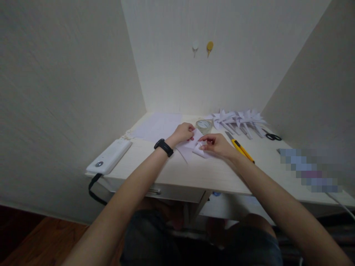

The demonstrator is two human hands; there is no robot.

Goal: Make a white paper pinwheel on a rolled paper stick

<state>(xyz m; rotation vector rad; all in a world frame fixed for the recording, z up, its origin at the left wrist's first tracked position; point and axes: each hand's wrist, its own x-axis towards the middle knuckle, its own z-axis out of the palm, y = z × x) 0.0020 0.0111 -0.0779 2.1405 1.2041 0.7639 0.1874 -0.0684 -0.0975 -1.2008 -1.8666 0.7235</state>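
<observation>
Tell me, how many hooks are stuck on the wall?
2. A white hook sits on the back wall above the desk, and a yellow hook is right beside it, to its right. None seem hidden.

A pale wooden desk [194, 173] carries a white power bank [109, 157] at its near left corner and paper sheets [158, 126] far left. A tape roll [204, 125] sits mid-desk by a folded white paper [191, 147]; right lie a yellow utility knife [240, 147], folded paper pinwheels [238, 120] and black scissors [273, 137].

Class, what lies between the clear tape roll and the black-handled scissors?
Head view: a row of folded white paper shapes lies between tape roll and scissors.
</observation>
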